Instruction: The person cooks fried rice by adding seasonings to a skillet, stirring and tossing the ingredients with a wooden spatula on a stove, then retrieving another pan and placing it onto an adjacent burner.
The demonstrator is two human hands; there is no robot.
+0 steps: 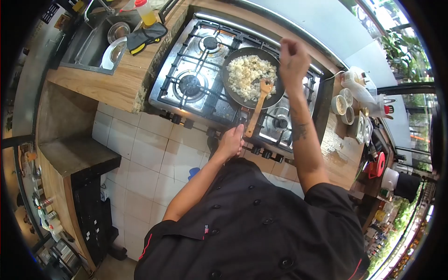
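A dark frying pan (228, 91) sits on the stove, holding a pale, crumbly food (249, 74) that looks like rice. My left hand (230, 142) is wrapped round the pan's handle, below the pan. Across the pan's near edge rests a wooden spatula (257, 112), its slotted head in the food and its handle pointing toward me; neither hand touches it. My right hand (294, 60) is raised at the pan's right edge, fingers curled together. Whatever its fingertips may hold is too small to make out.
Burner grates (190, 85) lie left of the pan. Bowls and small containers (339, 104) stand on the right counter. At upper left are a sink (86, 49), a black-and-yellow glove (146, 37) and a yellow squeeze bottle (148, 17).
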